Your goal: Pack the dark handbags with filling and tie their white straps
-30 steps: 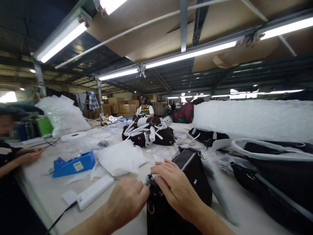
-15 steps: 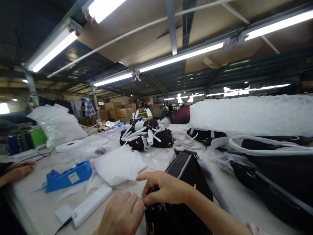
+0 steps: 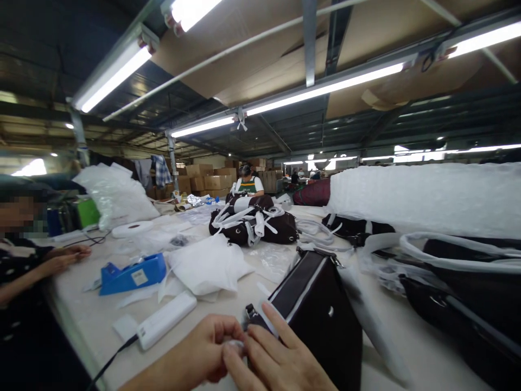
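Observation:
A black handbag (image 3: 317,309) with a zipped top and a metal ring at its near corner stands on the pale table (image 3: 97,320) in front of me. My left hand (image 3: 203,353) is curled, its fingertips pinching something small and pale beside that corner. My right hand (image 3: 277,364) meets it there, thumb and forefinger pressed on the same small thing, other fingers stretched along the bag's end. What the small thing is stays unclear.
A white power strip (image 3: 165,320) with a black cable, a blue tape dispenser (image 3: 132,274) and white wrapping sheets (image 3: 207,266) lie to the left. More black bags (image 3: 252,225) and a bubble-wrap roll (image 3: 423,198) lie behind and right. Another person's hand (image 3: 61,260) rests at the left edge.
My right hand has come down from the bag's top to its near corner and now meets my left hand there. The view shifted slightly.

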Tool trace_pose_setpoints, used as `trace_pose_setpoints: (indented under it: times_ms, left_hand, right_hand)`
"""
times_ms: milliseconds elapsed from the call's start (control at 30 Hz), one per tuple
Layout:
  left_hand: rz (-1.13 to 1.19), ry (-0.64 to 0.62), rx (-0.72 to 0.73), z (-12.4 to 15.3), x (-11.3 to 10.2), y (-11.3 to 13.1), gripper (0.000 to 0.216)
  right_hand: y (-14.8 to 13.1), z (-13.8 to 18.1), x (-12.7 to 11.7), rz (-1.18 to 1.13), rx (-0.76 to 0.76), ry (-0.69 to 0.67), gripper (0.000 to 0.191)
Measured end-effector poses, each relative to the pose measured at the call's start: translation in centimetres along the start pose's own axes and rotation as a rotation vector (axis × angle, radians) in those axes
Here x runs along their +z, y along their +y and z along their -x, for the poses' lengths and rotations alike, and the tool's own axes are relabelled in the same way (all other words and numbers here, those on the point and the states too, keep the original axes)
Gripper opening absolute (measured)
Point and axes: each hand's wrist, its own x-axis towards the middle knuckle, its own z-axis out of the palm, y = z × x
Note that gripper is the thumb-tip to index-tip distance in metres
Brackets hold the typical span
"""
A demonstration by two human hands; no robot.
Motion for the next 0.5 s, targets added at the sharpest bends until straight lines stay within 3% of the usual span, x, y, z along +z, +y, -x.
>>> trace_pose_setpoints:
  times_ms: [133, 233, 300, 400, 500]
  left_hand:
    - [0.255, -0.214, -0.058, 0.3, -0.9, -0.5, 0.038]
    - [0.247, -0.309, -0.006, 0.5, -1.9, -0.5, 0.052]
    - [0.128, -0.241, 0.023, 0.0, -2.3, -1.2, 0.053]
    - [-0.027, -0.03, 0.083, -2.1, -2.3, -3.3, 0.041]
    - [-0.081, 0.058, 0.201, -4.2, -1.4, -5.5, 0.044]
  right_hand:
    - [0.3, 0.1, -0.6, -0.054, -0.004, -0.044, 0.023]
    - [0.8, 0.3, -1.3, -0.135, 0.037, -0.077, 0.027]
    - [1.5, 0.6, -2.3, -0.158, 0.046, -0.081, 0.027]
    - [3.0, 1.9, -4.9, -0.076, 0.053, -0.104, 0.029]
    - [4.8, 4.9, -7.9, 0.054, 0.226, -0.112, 0.036]
